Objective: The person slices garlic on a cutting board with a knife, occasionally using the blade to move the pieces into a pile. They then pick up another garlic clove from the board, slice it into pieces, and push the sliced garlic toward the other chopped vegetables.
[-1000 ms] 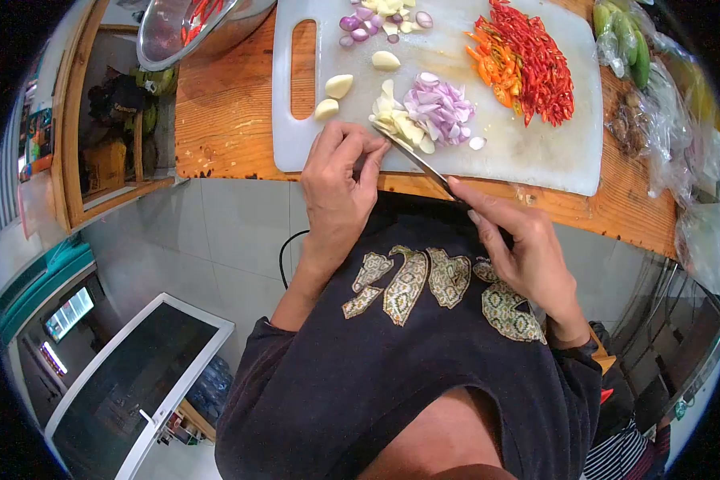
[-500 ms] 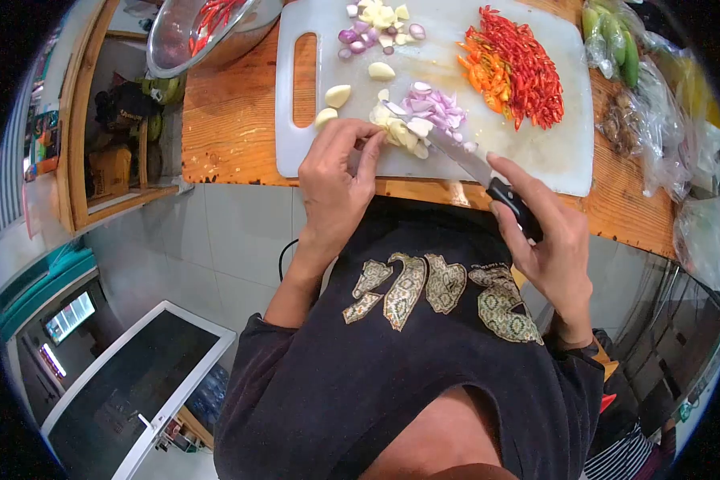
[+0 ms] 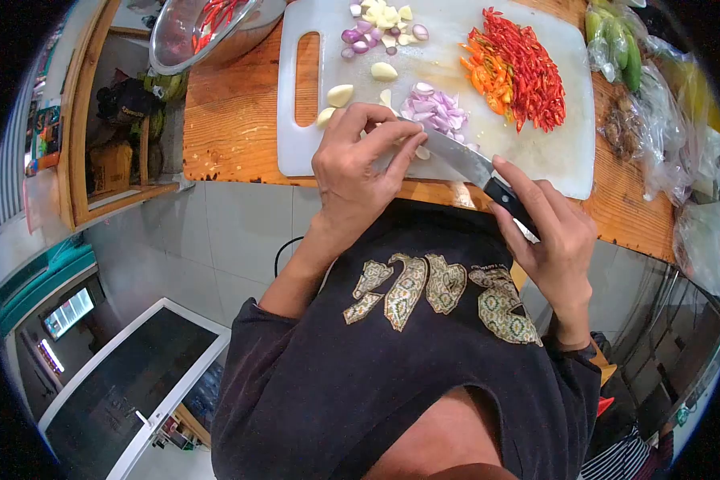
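My right hand (image 3: 554,244) grips the black handle of a kitchen knife (image 3: 462,158), its blade pointing up and left over the cutting board's near edge. My left hand (image 3: 362,164) is closed, thumb and fingertips pinched on the blade near its tip. Beneath it, the pale garlic slices are mostly hidden. Beyond the blade lies a pile of sliced purple shallots (image 3: 435,110). Whole peeled garlic cloves (image 3: 384,71) rest near my left hand. Chopped red and orange chillies (image 3: 532,76) form a heap at the right of the white cutting board (image 3: 536,164).
At the board's far side sit peeled shallots (image 3: 362,36) and more garlic. A metal bowl (image 3: 172,48) with red chillies stands at the upper left. Plastic bags (image 3: 668,120) and green vegetables (image 3: 616,44) line the wooden table's (image 3: 232,120) right side.
My left hand has moved right and slightly up from the garlic slices to the knife tip, now covering most of those slices. The knife remains in my right hand, nearly in place.
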{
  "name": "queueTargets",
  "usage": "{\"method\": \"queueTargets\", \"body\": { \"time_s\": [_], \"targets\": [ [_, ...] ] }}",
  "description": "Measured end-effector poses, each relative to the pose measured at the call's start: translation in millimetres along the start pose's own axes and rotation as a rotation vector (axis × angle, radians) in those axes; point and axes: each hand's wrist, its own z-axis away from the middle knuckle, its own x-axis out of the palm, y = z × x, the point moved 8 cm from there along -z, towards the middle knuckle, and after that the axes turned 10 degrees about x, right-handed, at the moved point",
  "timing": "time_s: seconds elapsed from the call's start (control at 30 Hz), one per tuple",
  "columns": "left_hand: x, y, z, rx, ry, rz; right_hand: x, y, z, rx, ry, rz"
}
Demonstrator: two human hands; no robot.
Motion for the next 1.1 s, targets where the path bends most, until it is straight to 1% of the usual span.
{"method": "queueTargets", "body": {
  "time_s": [0.17, 0.2, 0.27, 0.37, 0.43, 0.47, 0.53, 0.57, 0.63, 0.67, 0.77, 0.8, 0.9, 0.93, 0.97, 1.07, 1.1],
  "targets": [
    [0.2, -12.3, 1.6, 0.007, 0.067, -0.031, -13.4, 14.9, 10.6, 0.063, 0.003, -0.019],
    [-0.7, -13.7, 0.9, 0.006, 0.069, -0.020, -17.4, 19.4, 13.4, 0.103, -0.012, -0.051],
    [-4.7, -16.1, -1.0, 0.006, 0.075, 0.003, -24.6, 29.0, 20.0, 0.119, -0.003, -0.136],
    [-20.1, -29.1, -1.4, -0.204, 0.069, 0.029, -25.9, 43.7, 28.3, 0.212, -0.026, -0.264],
    [-34.3, -42.3, 0.5, -0.246, 0.108, -0.006, -21.4, 52.3, 32.9, 0.292, -0.053, -0.353],
    [-42.4, -48.5, 2.3, -0.269, 0.128, -0.026, -14.8, 55.7, 34.2, 0.370, -0.097, -0.434],
    [-52.2, -50.8, 2.2, -0.211, 0.049, -0.135, 1.2, 56.1, 36.4, 0.521, -0.187, -0.597],
    [-54.1, -50.0, 1.7, -0.181, 0.011, -0.189, 7.9, 53.8, 36.4, 0.526, -0.220, -0.633],
    [-52.0, -49.2, 5.0, -0.157, -0.065, -0.206, 22.4, 48.6, 34.5, 0.532, -0.287, -0.707],
    [-50.7, -49.2, 7.6, -0.146, -0.104, -0.215, 29.1, 46.8, 34.3, 0.609, -0.366, -0.728],
    [-46.6, -55.3, 14.3, -0.221, -0.108, -0.191, 39.4, 35.9, 28.0, 0.474, -0.351, -0.720],
    [-46.1, -54.9, 14.4, -0.211, -0.127, -0.180, 40.5, 31.4, 26.8, 0.507, -0.380, -0.713],
    [-46.5, -50.9, 16.3, -0.191, -0.181, -0.139, 47.1, 24.3, 27.0, 0.420, -0.366, -0.657],
    [-47.2, -48.5, 16.7, -0.186, -0.195, -0.125, 49.7, 22.8, 26.1, 0.403, -0.329, -0.674],
    [-47.8, -47.0, 16.7, -0.182, -0.210, -0.112, 50.5, 21.1, 24.8, 0.408, -0.353, -0.656],
    [-52.1, -46.4, 16.2, -0.246, -0.093, -0.047, 50.7, 15.5, 21.7, 0.410, -0.401, -0.642],
    [-51.4, -44.6, 15.6, -0.254, -0.102, -0.061, 50.5, 13.2, 20.7, 0.399, -0.396, -0.661]
  ]
}}
